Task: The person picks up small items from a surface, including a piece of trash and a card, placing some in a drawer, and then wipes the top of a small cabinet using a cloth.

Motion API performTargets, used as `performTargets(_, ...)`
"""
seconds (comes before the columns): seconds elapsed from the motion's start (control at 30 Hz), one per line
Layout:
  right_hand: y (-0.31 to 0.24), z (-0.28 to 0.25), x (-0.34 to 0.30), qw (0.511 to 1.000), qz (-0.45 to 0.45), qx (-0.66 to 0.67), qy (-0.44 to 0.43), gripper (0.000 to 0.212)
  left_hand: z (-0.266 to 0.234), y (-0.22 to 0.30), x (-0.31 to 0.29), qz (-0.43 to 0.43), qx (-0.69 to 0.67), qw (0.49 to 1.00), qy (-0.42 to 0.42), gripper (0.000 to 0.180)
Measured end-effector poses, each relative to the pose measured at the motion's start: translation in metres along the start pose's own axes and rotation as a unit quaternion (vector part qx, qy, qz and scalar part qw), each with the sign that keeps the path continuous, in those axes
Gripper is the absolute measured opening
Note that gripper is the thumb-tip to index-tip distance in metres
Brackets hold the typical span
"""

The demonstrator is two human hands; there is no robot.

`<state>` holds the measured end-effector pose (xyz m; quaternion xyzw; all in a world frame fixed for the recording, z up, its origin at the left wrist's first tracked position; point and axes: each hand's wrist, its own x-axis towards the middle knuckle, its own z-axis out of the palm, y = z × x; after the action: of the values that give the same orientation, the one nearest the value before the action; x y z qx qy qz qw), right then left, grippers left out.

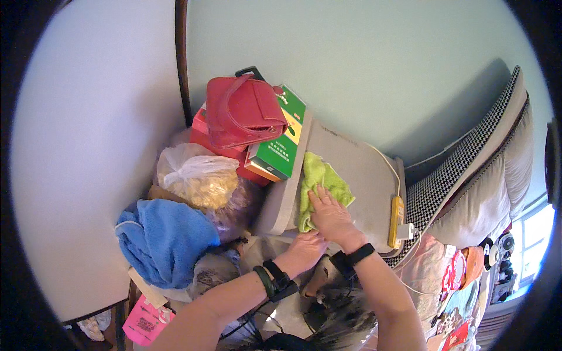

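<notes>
A bright green cloth (324, 175) lies bunched on the grey top of a bedside cabinet (366, 167). My right hand (332, 217) presses on the cloth's near part, its fingers stretched out and flat. Close beside it, at the cabinet's front edge, is my left hand (306, 253). Its fingers are curled, and their tips are partly hidden near my right wrist, so what they hold, if anything, does not show. Left of the cloth, a green box (280, 146) rests on the cabinet with a red handbag (246, 111) on top.
A yellow power strip (397, 221) with a white plug and cable lies on the cabinet's right side. Beyond it rises a padded headboard (468, 158). To the left are a tied plastic bag (199, 175) and a blue towel (167, 243). Wall surfaces stand behind.
</notes>
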<state>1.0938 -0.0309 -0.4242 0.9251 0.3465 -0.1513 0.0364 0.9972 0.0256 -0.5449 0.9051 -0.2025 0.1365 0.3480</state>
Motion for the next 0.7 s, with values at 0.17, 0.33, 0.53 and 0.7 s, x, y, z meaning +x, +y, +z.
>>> performTargets(0.17, 0.028, 0.006, -0.003, 0.999, -0.015, 0.045, 0.016, 0.065, -0.049, 0.032, 0.01, 0.031, 0.004, 0.999, -0.014, 0.015)
performTargets(0.33, 0.031, 0.007, -0.002, 0.996, -0.043, 0.07, 0.023, 0.068, -0.132, 0.028, 0.009, -0.086, 0.041, 0.993, -0.073, 0.015)
performTargets(0.53, 0.009, 0.019, 0.005, 0.997, -0.007, 0.025, 0.072, 0.059, -0.107, -0.014, 0.001, -0.104, 0.166, 0.978, 0.065, 0.035)
performTargets(0.7, -0.001, 0.028, -0.025, 0.993, 0.022, 0.038, 0.11, 0.054, -0.113, -0.006, 0.001, -0.143, 0.179, 0.973, -0.038, 0.044)
